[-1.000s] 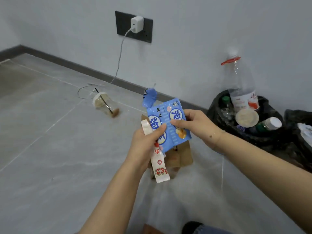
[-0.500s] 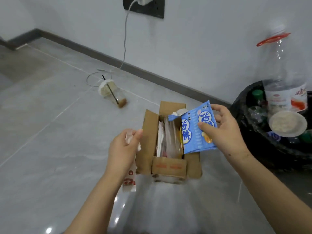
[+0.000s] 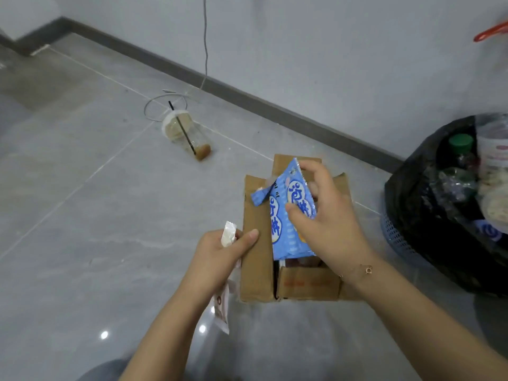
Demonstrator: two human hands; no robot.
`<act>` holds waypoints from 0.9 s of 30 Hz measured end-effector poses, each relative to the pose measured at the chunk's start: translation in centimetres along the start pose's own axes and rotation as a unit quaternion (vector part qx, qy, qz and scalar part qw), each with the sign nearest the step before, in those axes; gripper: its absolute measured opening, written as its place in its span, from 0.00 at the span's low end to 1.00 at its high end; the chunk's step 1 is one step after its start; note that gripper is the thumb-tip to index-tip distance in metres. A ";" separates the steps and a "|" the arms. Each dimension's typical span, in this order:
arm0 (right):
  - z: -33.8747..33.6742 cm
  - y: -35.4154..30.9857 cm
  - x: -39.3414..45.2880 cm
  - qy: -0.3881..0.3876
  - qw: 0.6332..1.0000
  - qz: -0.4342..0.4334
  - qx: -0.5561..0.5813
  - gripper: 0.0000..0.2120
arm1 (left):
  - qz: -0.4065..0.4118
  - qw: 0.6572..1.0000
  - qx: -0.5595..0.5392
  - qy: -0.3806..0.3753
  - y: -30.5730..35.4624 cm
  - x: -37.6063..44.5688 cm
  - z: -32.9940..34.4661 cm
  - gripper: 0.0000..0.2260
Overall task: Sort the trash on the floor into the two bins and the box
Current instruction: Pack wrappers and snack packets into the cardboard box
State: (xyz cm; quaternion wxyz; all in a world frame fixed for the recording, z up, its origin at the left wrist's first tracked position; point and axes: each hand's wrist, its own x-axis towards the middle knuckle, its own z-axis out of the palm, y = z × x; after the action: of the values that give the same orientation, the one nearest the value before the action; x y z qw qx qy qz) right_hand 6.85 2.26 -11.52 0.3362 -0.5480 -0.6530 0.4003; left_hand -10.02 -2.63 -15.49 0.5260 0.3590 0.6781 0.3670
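Pinched by the right hand (image 3: 327, 218) over the cardboard box (image 3: 257, 259), the blue wrapper (image 3: 288, 224) could be snagged on 1 flap, while the sachet (image 3: 228, 233) gripped in the left hand (image 3: 222, 254) might be dropped

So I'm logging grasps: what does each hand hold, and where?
Right hand pinches the blue wrapper at mid-body over the box; left hand grips the white sachet near its top.
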 end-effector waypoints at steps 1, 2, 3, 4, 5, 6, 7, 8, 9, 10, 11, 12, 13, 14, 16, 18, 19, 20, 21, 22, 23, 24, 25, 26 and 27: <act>0.3 0.3 -0.1 -0.013 1.000 0.001 -0.014 0.24 | 0.007 1.000 -0.019 0.000 0.0 -0.2 0.2 0.16; 0.5 0.6 -0.3 -0.019 0.999 0.002 -0.029 0.25 | 0.012 0.999 -0.036 0.002 -0.3 -0.6 0.4 0.15; 0.5 0.9 -0.3 -0.018 0.999 0.000 -0.043 0.25 | 0.017 0.999 -0.049 0.005 -0.5 -0.9 0.5 0.14; 0.5 1.2 -0.5 -0.020 0.998 -0.001 -0.063 0.26 | 0.017 0.997 -0.069 0.008 -0.9 -1.4 0.6 0.14; 0.4 1.3 -0.6 -0.018 0.996 -0.004 -0.084 0.26 | 0.013 0.995 -0.094 0.011 -1.3 -1.8 0.7 0.13; 0.3 1.4 -0.8 -0.013 0.994 -0.009 -0.105 0.26 | 0.008 0.993 -0.117 0.011 -1.7 -2.2 0.8 0.13; 0.3 1.6 -0.9 -0.002 0.993 -0.020 -0.118 0.25 | 0.001 0.991 -0.132 0.012 -2.0 -2.5 1.0 0.12; 0.2 1.6 -0.8 0.011 0.991 -0.035 -0.125 0.23 | 0.000 0.991 -0.137 0.011 -2.1 -2.5 1.1 0.12; 0.2 1.6 -0.9 0.024 0.989 -0.052 -0.133 0.21 | 0.004 0.991 -0.135 0.011 -2.2 -2.7 1.2 0.12; 0.2 1.4 -0.8 0.034 0.987 -0.066 -0.144 0.20 | 0.013 0.991 -0.133 0.014 -2.2 -2.6 1.3 0.13; 0.3 1.2 -0.7 0.035 0.984 -0.075 -0.156 0.19 | 0.022 0.991 -0.128 0.015 -2.1 -2.5 1.4 0.13; 0.6 1.0 -0.8 0.027 0.983 -0.079 -0.166 0.19 | 0.030 0.992 -0.126 0.016 -2.1 -2.6 1.4 0.14; 0.9 0.7 -1.0 0.019 0.981 -0.084 -0.174 0.19 | 0.036 0.992 -0.122 0.013 -2.1 -2.7 1.4 0.14; 1.1 0.4 -1.3 0.016 0.979 -0.094 -0.182 0.19 | 0.044 0.992 -0.119 0.007 -2.1 -2.9 1.5 0.14; 1.4 0.0 -2.1 0.037 0.971 -0.124 -0.200 0.20 | 0.051 0.992 -0.114 -0.008 -2.3 -3.4 1.9 0.16; 1.0 0.4 -2.8 0.093 0.964 -0.129 -0.212 0.20 | 0.059 0.993 -0.105 -0.019 -2.5 -3.8 2.2 0.21; 0.7 0.8 -3.0 0.123 0.962 -0.118 -0.212 0.20 | 0.064 0.993 -0.099 -0.021 -2.6 -3.9 2.3 0.23; 0.4 1.2 -3.2 0.149 0.962 -0.101 -0.206 0.20 | 0.069 0.993 -0.094 -0.022 -2.7 -3.9 2.4 0.25; 0.0 1.5 -3.3 0.174 0.960 -0.087 -0.199 0.20 | 0.071 0.993 -0.089 -0.022 -2.6 -4.0 2.4 0.26; -0.4 1.7 -3.6 0.201 0.956 -0.084 -0.197 0.20 | 0.071 0.993 -0.086 -0.024 -2.5 -4.1 2.6 0.27; -0.5 1.8 -3.8 0.219 0.952 -0.087 -0.193 0.20 | 0.069 0.994 -0.086 -0.021 -2.4 -4.2 2.5 0.26; -0.6 1.8 -4.1 0.227 0.951 -0.084 -0.190 0.20 | 0.067 0.994 -0.086 -0.022 -2.4 -4.3 2.8 0.25; -0.5 1.7 -4.3 0.222 0.955 -0.074 -0.180 0.19 | 0.064 0.994 -0.084 -0.024 -2.3 -4.4 3.0 0.24; -0.4 1.7 -4.6 0.210 0.961 -0.060 -0.171 0.18 | 0.062 0.994 -0.080 -0.027 -2.3 -4.5 3.3 0.23; -0.2 1.8 -5.0 0.195 0.965 -0.051 -0.168 0.18 | 0.060 0.994 -0.081 -0.031 -2.3 -4.6 3.5 0.22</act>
State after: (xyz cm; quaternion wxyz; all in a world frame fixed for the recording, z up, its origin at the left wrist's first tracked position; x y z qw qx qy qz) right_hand 8.64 -2.47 -13.01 0.3798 -0.6300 -0.6599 0.1528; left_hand -5.97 -7.33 -16.00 0.5513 0.3664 0.6066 0.4403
